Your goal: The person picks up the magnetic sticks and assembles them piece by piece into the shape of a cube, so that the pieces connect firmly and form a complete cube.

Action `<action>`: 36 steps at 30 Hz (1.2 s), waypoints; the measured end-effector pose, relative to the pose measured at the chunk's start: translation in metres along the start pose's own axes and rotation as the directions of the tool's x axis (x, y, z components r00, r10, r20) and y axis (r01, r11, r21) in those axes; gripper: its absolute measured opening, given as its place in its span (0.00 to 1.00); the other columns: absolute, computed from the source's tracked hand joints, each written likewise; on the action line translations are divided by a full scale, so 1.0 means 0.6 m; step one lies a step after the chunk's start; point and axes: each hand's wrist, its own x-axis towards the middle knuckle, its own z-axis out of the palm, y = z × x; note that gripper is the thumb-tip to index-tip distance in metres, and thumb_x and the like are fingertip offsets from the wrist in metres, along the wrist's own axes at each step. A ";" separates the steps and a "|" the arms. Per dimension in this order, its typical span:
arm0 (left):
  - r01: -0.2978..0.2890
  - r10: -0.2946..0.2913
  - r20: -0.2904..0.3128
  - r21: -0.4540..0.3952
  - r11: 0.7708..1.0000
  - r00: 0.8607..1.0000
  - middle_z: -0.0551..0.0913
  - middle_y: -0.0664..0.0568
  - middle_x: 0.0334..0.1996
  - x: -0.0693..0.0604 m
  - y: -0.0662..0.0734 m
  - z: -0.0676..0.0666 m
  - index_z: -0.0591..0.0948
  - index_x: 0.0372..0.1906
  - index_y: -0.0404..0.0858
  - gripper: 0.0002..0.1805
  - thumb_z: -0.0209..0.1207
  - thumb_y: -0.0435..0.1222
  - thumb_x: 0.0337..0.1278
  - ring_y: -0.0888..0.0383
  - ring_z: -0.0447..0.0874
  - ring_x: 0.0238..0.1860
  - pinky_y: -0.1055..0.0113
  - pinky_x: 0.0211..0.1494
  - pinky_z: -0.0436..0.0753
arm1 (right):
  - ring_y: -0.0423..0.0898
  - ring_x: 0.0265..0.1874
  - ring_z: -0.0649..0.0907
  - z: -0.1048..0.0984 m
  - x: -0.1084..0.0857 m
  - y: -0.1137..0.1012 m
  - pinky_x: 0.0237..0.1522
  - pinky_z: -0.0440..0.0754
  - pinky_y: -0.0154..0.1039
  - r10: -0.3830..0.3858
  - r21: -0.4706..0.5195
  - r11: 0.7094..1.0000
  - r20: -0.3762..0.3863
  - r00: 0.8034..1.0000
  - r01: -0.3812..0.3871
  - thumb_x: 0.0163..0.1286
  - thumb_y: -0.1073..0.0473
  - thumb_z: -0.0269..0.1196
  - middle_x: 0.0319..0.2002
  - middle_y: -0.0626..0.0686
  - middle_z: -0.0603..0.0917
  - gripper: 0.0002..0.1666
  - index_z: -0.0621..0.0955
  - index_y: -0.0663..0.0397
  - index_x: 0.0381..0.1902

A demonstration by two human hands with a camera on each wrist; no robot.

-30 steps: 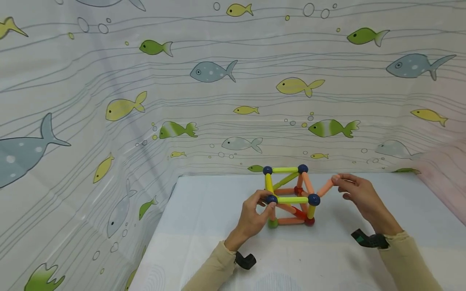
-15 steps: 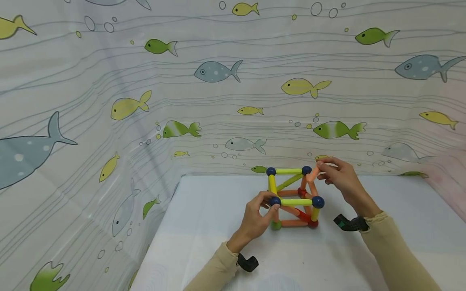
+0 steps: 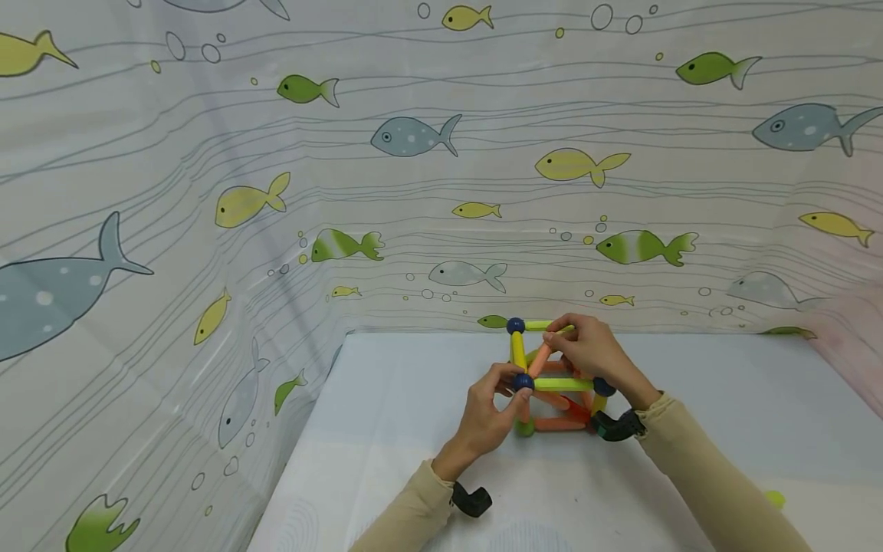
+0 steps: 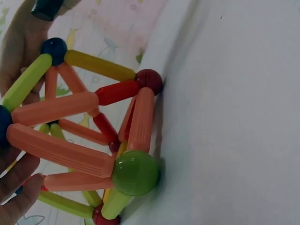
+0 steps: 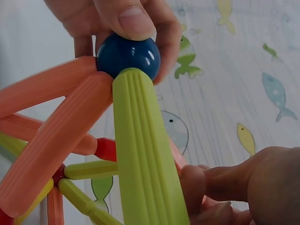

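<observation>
A box-shaped frame of magnetic sticks and balls stands on the table, with a green ball [image 4: 136, 173] and dark red balls at its bottom corners. My left hand [image 3: 483, 414] pinches the blue ball [image 3: 524, 382] at its top front-left corner. In my right hand [image 3: 589, 349] is an orange stick [image 3: 541, 360], gripped near its upper end and slanting down to that ball. A yellow-green stick [image 5: 145, 154] hides most of the orange one in the right wrist view, so I cannot tell whether it touches the ball. My right hand covers the frame's top back-right corner.
A white table [image 3: 386, 399] bears the frame. Behind and to the left hangs a fish-patterned sheet [image 3: 345, 184]. Something small and yellow-green [image 3: 775, 499] shows on the table beside the right sleeve. Black wrist cameras sit on both wrists.
My right hand has carried the orange stick leftward from beyond the frame's right side, over the top, to the front-left blue ball. My left hand keeps its pinch there.
</observation>
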 end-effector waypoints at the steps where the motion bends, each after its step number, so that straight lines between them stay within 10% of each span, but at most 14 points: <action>1: -0.001 0.001 -0.002 -0.001 1.000 1.000 0.87 0.46 0.46 0.000 0.000 0.000 0.77 0.60 0.35 0.15 0.62 0.34 0.75 0.58 0.87 0.43 0.66 0.45 0.89 | 0.47 0.17 0.80 0.000 0.000 -0.001 0.21 0.80 0.40 0.005 0.001 1.000 0.009 1.000 -0.005 0.81 0.55 0.63 0.32 0.59 0.89 0.20 0.79 0.65 0.60; 14: 0.110 -0.110 0.007 -0.107 0.988 0.994 0.86 0.44 0.47 -0.004 0.005 0.002 0.75 0.62 0.37 0.16 0.61 0.34 0.76 0.58 0.87 0.47 0.64 0.51 0.89 | 0.50 0.20 0.84 0.003 0.001 -0.004 0.24 0.84 0.41 -0.059 -0.083 0.995 0.007 0.998 0.060 0.81 0.55 0.62 0.40 0.64 0.90 0.19 0.80 0.67 0.57; 27: 0.294 -0.281 0.086 -0.307 0.905 0.956 0.83 0.40 0.58 -0.002 0.011 0.001 0.79 0.65 0.36 0.17 0.60 0.34 0.77 0.60 0.85 0.54 0.65 0.60 0.85 | 0.45 0.19 0.85 0.003 -0.007 0.004 0.21 0.83 0.38 -0.199 -0.171 0.967 -0.046 0.979 0.188 0.77 0.56 0.66 0.46 0.66 0.90 0.20 0.83 0.66 0.57; 36: 0.355 -0.344 0.109 -0.440 0.825 0.933 0.80 0.33 0.60 -0.001 0.009 0.007 0.79 0.64 0.33 0.18 0.61 0.31 0.75 0.62 0.84 0.54 0.71 0.59 0.84 | 0.46 0.26 0.88 -0.087 -0.048 0.059 0.24 0.81 0.38 -0.180 -0.144 0.979 -0.264 0.948 0.146 0.81 0.47 0.62 0.50 0.64 0.87 0.22 0.84 0.60 0.58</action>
